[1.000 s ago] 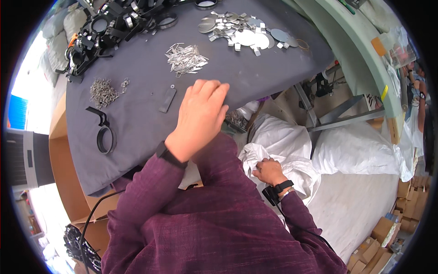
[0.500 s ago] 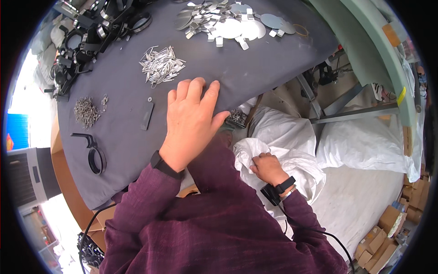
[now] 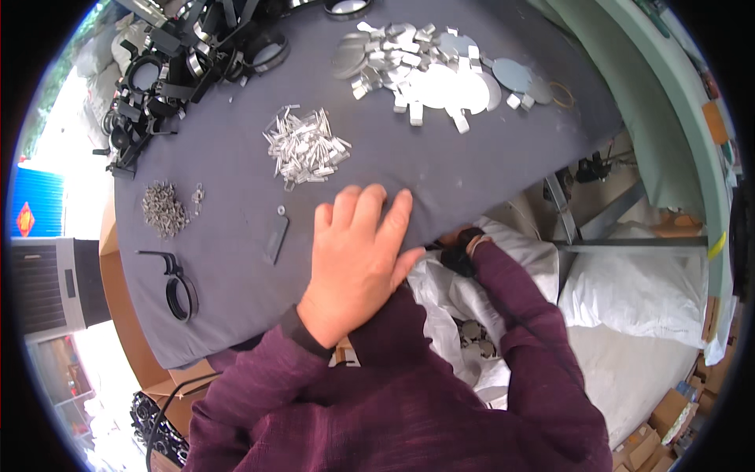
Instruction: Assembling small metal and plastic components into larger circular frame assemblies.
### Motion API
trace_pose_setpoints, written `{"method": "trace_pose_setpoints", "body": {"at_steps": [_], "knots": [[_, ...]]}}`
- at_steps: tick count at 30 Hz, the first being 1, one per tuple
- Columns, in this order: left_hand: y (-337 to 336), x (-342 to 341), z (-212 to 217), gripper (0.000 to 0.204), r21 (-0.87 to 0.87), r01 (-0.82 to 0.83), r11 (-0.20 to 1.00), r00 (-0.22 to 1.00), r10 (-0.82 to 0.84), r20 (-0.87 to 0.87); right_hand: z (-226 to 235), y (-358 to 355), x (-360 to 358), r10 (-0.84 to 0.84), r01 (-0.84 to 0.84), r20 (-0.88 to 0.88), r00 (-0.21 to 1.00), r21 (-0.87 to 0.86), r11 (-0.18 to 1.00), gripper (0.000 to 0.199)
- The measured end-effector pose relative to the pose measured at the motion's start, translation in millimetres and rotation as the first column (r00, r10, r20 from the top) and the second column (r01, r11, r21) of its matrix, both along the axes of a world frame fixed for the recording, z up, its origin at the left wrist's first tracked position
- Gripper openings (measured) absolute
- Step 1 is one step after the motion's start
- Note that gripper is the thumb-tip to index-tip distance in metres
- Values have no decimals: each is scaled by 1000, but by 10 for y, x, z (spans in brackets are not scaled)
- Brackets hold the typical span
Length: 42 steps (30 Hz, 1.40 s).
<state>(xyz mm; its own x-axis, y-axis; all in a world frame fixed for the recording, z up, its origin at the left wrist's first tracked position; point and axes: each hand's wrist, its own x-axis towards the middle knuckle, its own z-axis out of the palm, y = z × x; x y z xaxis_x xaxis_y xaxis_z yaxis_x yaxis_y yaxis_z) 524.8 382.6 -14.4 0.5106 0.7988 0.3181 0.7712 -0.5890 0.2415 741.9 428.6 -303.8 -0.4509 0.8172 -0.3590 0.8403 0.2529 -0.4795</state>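
Note:
My left hand (image 3: 358, 256) lies palm down on the dark cloth of the table (image 3: 236, 303), near its front edge, fingers spread and holding nothing. My right hand (image 3: 454, 237) reaches under the table edge beside a white sack (image 3: 436, 287); its fingers are hidden. Just beyond the left hand is a heap of small silvery metal pins (image 3: 305, 145). To its left lie a flat dark strip (image 3: 276, 239) and a small washer (image 3: 281, 210). Further left are a black ring clamp with an arm (image 3: 181, 297) and a pile of small screws (image 3: 163, 210).
Shiny round discs with tabs (image 3: 448, 86) are heaped at the far right of the table. Black ring assemblies (image 3: 189, 67) crowd the far left. Round dark pieces (image 3: 476, 337) show inside the open sack. A metal frame (image 3: 562, 208) and another full white sack (image 3: 637, 295) stand at right.
My right hand has moved forward from on top of the white sack to under the table edge, and the sack's opening now shows round pieces. My left hand stays flat while the view has shifted.

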Motion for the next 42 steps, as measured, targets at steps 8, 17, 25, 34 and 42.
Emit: {"method": "trace_pose_setpoints", "body": {"at_steps": [8,17,25,34,42], "knots": [[-9,-12,26,66,-29,-33,999,999,33,-16,-174,235,-424,-164,161,-2,987,182,970,18],[17,5,26,65,-7,1,1000,1000,-1,3,-373,170,-394,-314,308,-47,948,377,873,17],[-9,-11,33,65,-59,-18,998,999,16,-29,-590,94,-533,-388,403,-128,913,446,800,17],[23,-23,39,62,-61,-36,997,999,35,-25,-705,53,-211,-336,409,-233,912,502,762,17],[20,-39,26,60,-27,21,999,999,-19,41,-762,-136,277,-325,411,-252,911,545,731,17]]}}
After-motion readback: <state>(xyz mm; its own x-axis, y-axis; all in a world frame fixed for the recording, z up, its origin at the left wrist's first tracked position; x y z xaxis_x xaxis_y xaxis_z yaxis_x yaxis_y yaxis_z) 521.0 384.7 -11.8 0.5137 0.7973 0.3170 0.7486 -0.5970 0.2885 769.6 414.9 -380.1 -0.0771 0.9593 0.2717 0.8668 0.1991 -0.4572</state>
